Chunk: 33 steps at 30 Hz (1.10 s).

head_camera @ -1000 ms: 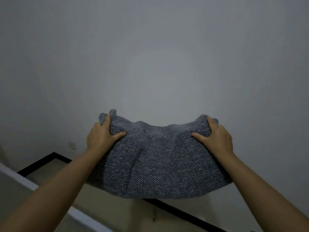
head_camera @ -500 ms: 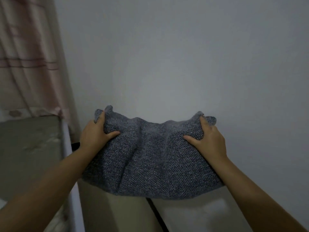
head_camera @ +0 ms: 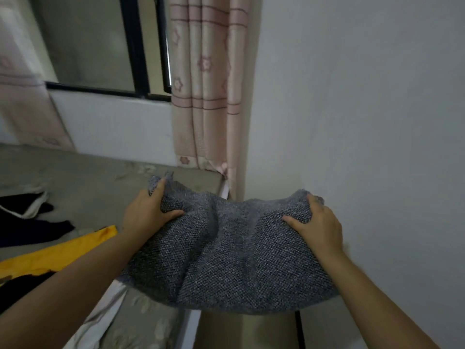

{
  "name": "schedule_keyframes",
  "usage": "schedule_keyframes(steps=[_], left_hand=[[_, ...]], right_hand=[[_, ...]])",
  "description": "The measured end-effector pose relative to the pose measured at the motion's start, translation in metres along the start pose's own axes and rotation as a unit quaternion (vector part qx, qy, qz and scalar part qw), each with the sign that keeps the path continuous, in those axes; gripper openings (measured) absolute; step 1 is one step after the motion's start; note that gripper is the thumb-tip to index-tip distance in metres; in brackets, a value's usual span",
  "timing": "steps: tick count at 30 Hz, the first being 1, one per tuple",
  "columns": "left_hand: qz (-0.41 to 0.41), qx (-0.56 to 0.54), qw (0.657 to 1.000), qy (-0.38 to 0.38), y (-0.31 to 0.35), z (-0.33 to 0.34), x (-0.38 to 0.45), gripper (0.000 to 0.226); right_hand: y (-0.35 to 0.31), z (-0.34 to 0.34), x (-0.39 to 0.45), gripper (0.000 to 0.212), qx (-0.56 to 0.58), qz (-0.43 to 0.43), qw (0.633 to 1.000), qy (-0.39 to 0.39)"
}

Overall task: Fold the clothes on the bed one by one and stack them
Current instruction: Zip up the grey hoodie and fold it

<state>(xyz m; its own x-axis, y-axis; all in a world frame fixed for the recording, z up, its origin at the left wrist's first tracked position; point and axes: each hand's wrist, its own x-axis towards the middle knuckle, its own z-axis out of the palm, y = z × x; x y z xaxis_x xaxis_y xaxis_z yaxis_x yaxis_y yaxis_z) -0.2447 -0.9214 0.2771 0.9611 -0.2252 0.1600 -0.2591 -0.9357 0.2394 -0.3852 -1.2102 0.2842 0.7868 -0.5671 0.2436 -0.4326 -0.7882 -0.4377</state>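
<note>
A grey bed (head_camera: 95,187) sits under a window (head_camera: 100,46) with a pink flower curtain (head_camera: 206,84), next to a plain white wall (head_camera: 364,96). The grey knit sweater (head_camera: 226,258) is up in the air, over the bed's edge near the corner. The left hand (head_camera: 147,215) grips its left top corner, and the right hand (head_camera: 318,227) grips its right top corner, fingers curled into the wool. The middle sags between them. A moment ago only the bare wall showed behind the sweater; now the view has swung left to the bed. That likely means the sweater is about to be laid down for folding. A yellow garment (head_camera: 57,255) and dark clothes (head_camera: 30,227) wait there, unfolded. No writing or labels can be seen.
</note>
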Motion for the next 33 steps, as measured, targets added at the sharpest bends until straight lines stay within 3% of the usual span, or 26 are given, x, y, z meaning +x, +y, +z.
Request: schedule_keyframes(steps=[14,19,26,33], left_hand=[[-0.142,0.023,0.989,0.023,0.001,0.072,0.257,0.099],[-0.203,0.034,0.978,-0.028,-0.002,0.105,0.353,0.11],[-0.242,0.078,0.962,-0.096,-0.052,0.157,0.466,0.115],[-0.228,0.043,0.965,-0.121,-0.146,0.203,0.624,0.114]], right_hand=[[-0.042,0.159,0.32,0.088,0.069,-0.113,0.988,-0.081],[-0.058,0.23,0.424,0.092,0.094,-0.128,0.974,-0.16],[-0.106,0.343,0.516,0.09,0.128,-0.112,0.952,-0.256],[-0.172,0.468,0.577,0.088,0.191,-0.033,0.954,-0.23]])
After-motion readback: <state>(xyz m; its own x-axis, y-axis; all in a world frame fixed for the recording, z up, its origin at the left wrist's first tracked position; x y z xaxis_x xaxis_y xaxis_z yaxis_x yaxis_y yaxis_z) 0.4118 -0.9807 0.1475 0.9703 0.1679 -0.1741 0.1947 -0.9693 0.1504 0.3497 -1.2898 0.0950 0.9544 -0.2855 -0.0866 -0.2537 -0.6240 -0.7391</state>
